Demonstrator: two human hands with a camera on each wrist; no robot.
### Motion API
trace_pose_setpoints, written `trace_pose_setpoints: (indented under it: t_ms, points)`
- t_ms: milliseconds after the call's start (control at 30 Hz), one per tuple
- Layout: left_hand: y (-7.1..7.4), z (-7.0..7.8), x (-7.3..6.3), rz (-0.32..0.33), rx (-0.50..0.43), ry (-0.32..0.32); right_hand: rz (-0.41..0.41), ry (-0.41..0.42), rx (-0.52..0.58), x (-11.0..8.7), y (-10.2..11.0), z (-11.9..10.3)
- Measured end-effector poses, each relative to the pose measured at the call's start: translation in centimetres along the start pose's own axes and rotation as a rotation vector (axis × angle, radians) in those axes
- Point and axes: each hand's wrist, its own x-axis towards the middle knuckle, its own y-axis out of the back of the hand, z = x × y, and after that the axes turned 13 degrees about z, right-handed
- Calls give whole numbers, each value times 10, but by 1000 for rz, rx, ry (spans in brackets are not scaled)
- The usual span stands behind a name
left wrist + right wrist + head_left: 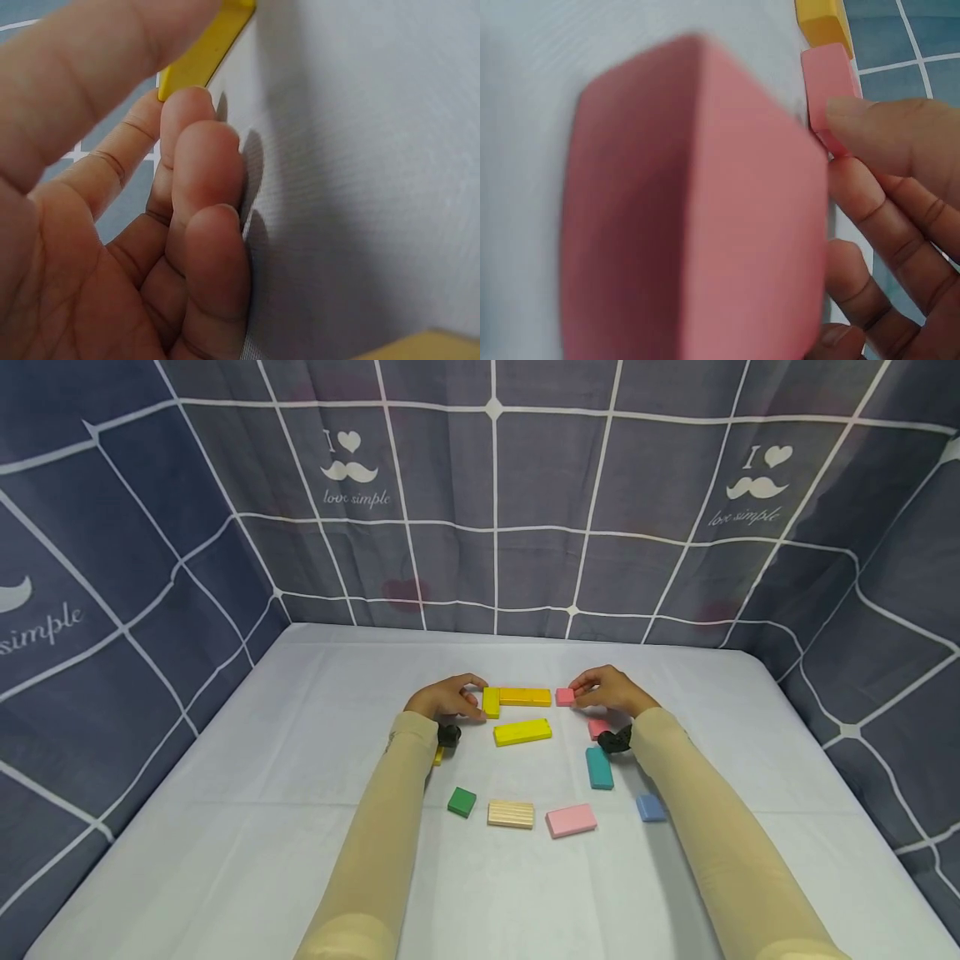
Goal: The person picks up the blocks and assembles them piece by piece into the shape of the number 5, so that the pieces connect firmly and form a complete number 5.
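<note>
My left hand is at the left end of a yellow row, its thumb and index finger pinching a short-looking yellow block. A long yellow block lies against that block's right side. To the right, my right hand pinches a small pink block between thumb and fingers. The right wrist view shows this pink block close to the end of a yellow block. Another pink block looms large near that camera; in the head view this pink block lies beside the right wrist.
Nearer on the white table lie a yellow block, a teal block, a blue block, a light pink block, a ridged wooden block and a green block. The left wrist partly hides another yellow block.
</note>
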Motion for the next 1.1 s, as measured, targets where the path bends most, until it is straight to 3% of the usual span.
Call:
trace_pose_setpoints:
  t_ms: [667,1100]
  points:
    - [-1,-1,-2,4,-14,-1,-52,-23,-33,5,-2,-14]
    - [0,0,-1,3,-27,8,-36,-32,-38,6,-5,-15]
